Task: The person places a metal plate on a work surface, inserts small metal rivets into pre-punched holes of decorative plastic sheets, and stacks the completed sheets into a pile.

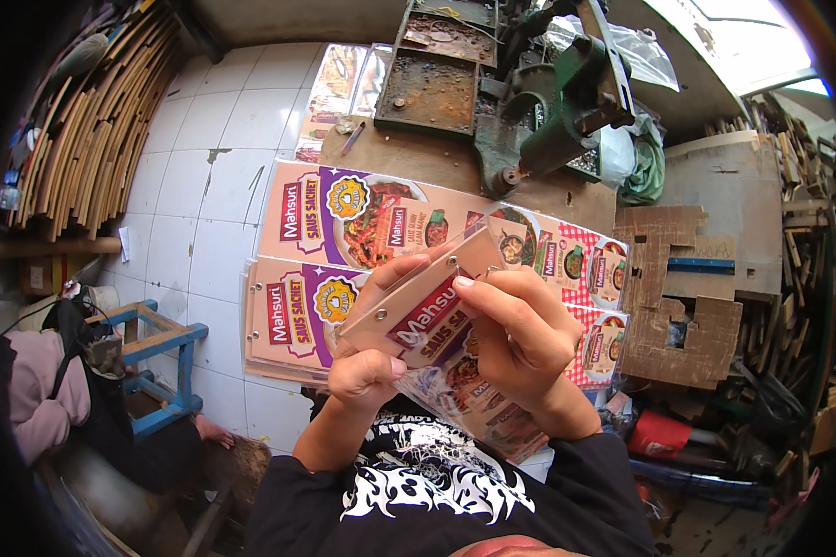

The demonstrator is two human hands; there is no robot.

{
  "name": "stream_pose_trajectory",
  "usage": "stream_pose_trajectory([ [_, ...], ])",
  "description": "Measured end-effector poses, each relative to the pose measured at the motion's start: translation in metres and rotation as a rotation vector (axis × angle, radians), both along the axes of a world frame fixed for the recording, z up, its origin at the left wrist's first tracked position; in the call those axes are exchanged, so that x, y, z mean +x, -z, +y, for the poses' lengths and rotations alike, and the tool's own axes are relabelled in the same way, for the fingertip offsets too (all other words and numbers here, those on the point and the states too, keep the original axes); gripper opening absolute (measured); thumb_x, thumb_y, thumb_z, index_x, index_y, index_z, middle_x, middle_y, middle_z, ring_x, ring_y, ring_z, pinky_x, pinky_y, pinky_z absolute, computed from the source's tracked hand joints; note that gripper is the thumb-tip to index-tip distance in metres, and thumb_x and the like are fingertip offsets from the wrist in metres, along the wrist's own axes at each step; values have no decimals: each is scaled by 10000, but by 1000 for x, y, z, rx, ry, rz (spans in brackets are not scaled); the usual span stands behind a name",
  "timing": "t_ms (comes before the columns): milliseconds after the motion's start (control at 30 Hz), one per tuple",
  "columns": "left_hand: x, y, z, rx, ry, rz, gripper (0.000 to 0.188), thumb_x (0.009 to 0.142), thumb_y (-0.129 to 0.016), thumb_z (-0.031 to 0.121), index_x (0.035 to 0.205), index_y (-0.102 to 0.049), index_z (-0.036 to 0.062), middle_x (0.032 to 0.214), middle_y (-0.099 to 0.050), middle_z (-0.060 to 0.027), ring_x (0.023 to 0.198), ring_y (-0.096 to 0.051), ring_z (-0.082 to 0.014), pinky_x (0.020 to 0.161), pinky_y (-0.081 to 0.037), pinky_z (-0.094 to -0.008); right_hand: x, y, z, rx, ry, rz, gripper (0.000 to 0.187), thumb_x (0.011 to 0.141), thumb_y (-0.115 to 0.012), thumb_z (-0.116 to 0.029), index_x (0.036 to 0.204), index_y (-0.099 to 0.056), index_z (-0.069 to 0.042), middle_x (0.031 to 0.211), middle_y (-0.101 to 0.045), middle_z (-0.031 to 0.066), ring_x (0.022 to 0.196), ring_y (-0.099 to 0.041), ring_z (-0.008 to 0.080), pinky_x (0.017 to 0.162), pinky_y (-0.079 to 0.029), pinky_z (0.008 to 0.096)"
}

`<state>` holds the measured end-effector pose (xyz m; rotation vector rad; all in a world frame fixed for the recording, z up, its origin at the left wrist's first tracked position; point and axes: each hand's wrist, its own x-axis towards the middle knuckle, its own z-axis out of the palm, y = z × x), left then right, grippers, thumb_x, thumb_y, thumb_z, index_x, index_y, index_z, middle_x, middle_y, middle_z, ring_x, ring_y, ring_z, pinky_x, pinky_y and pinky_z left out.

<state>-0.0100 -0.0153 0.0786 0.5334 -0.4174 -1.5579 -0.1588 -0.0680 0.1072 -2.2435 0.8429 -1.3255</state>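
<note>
My left hand grips a printed sign sheet by its edge, thumb in front and fingers behind. The sheet is pink with purple and food pictures. It is tilted up before my chest, with metal eyelets along its upper edge. My right hand is closed in a pinch at that edge, beside an eyelet. A thin dark line, like wire or cord, shows at its fingertips, too small to name. Beneath my hands lie two stacks of matching signs, a far stack and a near stack.
A green hand press stands on the wooden table beyond the signs. Next to it are rusty trays of small parts and a pen. Cut cardboard lies right. A blue stool frame and a person's foot are left.
</note>
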Motion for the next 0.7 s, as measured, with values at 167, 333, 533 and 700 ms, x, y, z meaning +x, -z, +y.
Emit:
stream_pose_trajectory([
  [167, 1, 5, 0, -35, 32, 4, 920, 502, -507, 161, 1379, -322, -45, 1453, -349, -244, 1344, -388, -333, 1144, -291, -423, 0, 1, -1, 10, 8, 0, 354, 681, -706, 130, 1011, -686, 4, 804, -615, 116, 654, -594, 219, 555, -479, 310],
  [333, 0, 5, 0, -68, 23, 18, 940, 479, -501, 150, 1383, -323, -37, 1454, -353, -235, 1355, -375, -336, 1149, -288, -429, 1, 4, -3, -136, 32, 92, 417, 615, -667, 149, 1006, -685, 6, 833, -609, 119, 635, -581, 228, 542, -479, 320],
  [533, 2, 6, 1, -93, 26, 36, 942, 474, -498, 136, 1384, -325, -34, 1447, -358, -233, 1356, -376, -335, 1148, -293, -436, 2, 4, -2, -116, 16, 47, 423, 615, -660, 161, 1008, -685, 6, 841, -608, 118, 646, -584, 225, 552, -485, 314],
  [700, 1, 6, 1, -17, 4, 84, 937, 473, -498, 143, 1378, -332, -34, 1423, -384, -225, 1348, -386, -334, 1139, -313, -436, -2, -2, 2, 74, 12, -46, 326, 726, -652, 167, 1006, -683, 4, 809, -625, 109, 680, -595, 164, 585, -477, 253],
])
